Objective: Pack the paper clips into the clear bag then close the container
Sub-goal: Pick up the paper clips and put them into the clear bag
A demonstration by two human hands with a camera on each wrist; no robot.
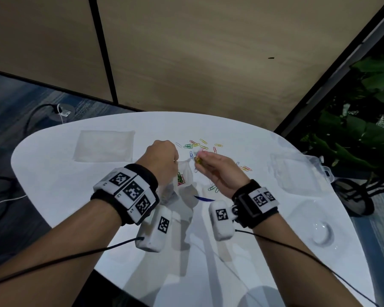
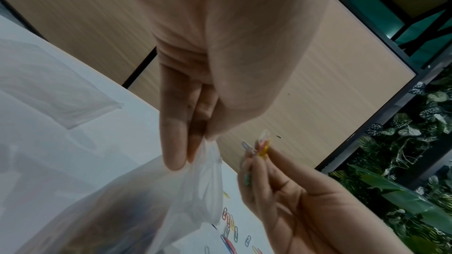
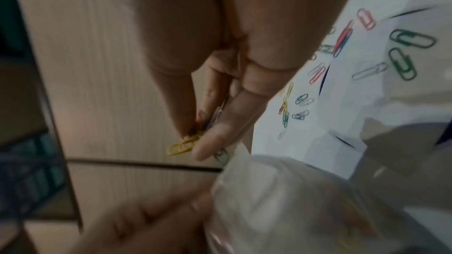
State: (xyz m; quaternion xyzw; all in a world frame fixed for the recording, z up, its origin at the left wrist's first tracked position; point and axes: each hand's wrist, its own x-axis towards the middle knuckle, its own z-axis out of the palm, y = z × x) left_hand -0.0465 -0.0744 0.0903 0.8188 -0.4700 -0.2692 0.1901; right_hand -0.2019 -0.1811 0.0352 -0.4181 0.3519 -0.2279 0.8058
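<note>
My left hand [image 1: 164, 151] pinches the top edge of the clear bag [image 1: 182, 173] and holds it up above the white table [image 1: 75, 196]; some coloured clips lie in the bag's bottom. In the left wrist view the left fingers [image 2: 176, 138] grip the bag's rim [image 2: 208, 177]. My right hand [image 1: 206, 160], just right of the bag's mouth, pinches a small bunch of paper clips [image 3: 182, 147], yellow ones sticking out [image 2: 263, 149]. Loose coloured paper clips [image 1: 197, 145] are scattered on the table beyond and under the hands. The clear container [image 1: 297, 173] lies open at the right.
Another flat clear bag [image 1: 104, 145] lies at the table's far left. A round glass dish [image 1: 321, 233] sits near the right front edge. Wood wall panels [image 1: 186, 52] stand behind the table, plants [image 1: 364, 129] to the right, cables on the floor at left.
</note>
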